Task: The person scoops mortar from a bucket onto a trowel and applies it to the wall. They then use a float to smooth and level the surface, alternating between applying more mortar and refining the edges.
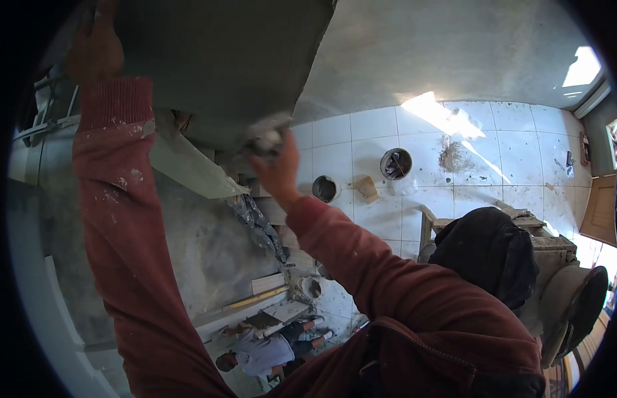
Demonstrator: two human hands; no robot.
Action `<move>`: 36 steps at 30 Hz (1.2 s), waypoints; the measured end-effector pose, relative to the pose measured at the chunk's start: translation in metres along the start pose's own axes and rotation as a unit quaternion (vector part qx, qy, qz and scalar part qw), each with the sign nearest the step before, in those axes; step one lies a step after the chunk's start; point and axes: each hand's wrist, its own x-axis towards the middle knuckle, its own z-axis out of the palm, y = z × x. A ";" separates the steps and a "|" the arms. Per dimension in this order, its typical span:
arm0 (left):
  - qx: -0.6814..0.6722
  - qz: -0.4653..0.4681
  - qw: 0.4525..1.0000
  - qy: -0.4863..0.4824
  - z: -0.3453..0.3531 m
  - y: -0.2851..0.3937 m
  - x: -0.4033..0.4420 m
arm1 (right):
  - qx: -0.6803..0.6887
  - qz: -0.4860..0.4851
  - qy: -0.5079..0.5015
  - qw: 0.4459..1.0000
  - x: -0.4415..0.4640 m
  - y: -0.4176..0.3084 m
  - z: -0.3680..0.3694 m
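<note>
My right hand is wrapped round a small grey and whitish plastering trowel, smeared by motion. The trowel is at the lower edge of a broad dark grey coat of plaster on the wall. My left hand is raised at the upper left, in shadow beside this dark surface. Its fingertips run out of view, so what it touches or holds cannot be made out. Both red sleeves carry pale splashes.
Below on the white tiles stand two buckets and a brown scrap. A wooden stand with a black cloth is at right. Another person is at the bottom, near a white bucket and a yellow level.
</note>
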 end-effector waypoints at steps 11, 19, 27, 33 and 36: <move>-0.096 0.008 0.993 0.067 -0.002 0.010 -0.003 | -0.059 -0.089 -0.067 0.992 0.043 -0.059 0.015; -0.082 0.000 0.995 0.064 0.010 -0.002 0.000 | -0.032 0.107 0.092 0.990 0.025 -0.016 -0.024; -0.067 -0.009 0.997 0.049 0.013 -0.001 0.002 | -0.079 -0.137 -0.023 0.987 0.043 -0.066 0.008; -0.149 -0.077 0.984 0.062 -0.009 0.020 -0.003 | -0.077 0.022 0.109 0.991 0.033 -0.030 -0.031; -0.097 -0.003 0.987 0.124 0.007 0.006 0.000 | -0.080 -0.068 0.095 0.990 0.059 -0.052 -0.018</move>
